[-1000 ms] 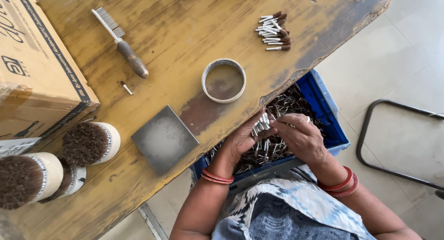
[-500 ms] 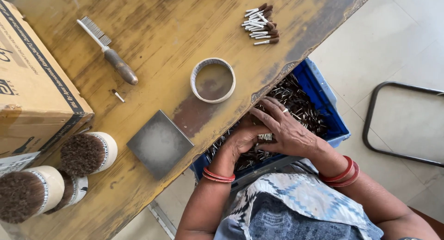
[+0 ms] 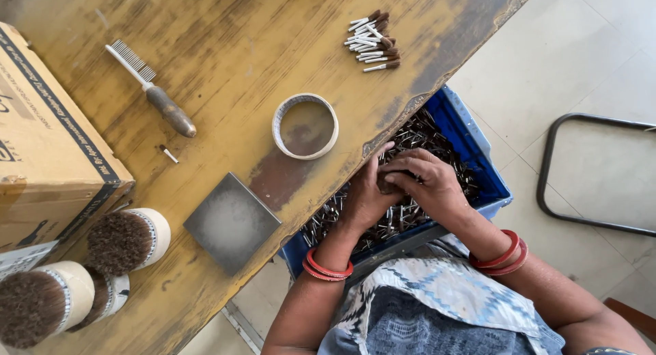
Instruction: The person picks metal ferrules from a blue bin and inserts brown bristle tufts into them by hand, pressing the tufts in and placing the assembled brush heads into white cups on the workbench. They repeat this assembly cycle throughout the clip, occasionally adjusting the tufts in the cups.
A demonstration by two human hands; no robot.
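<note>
Lying idle on the worn yellow wooden table [image 3: 225, 47]: metal comb with wooden handle [image 3: 152, 90], white tape ring [image 3: 305, 125]. Left hand [image 3: 365, 194] and right hand [image 3: 425, 184] meeting, apparently pinching small metal-capped bristle pieces [image 3: 417, 133] within the blue plastic crate [image 3: 485, 170], kept in the lap for reach.

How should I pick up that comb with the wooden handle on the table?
Hold the comb by its brown wooden handle, the thick rounded end nearest the person. It lies flat and slanted, metal teeth pointing away, so come down from above and pinch the handle across its sides, which have bare table around them.
</note>
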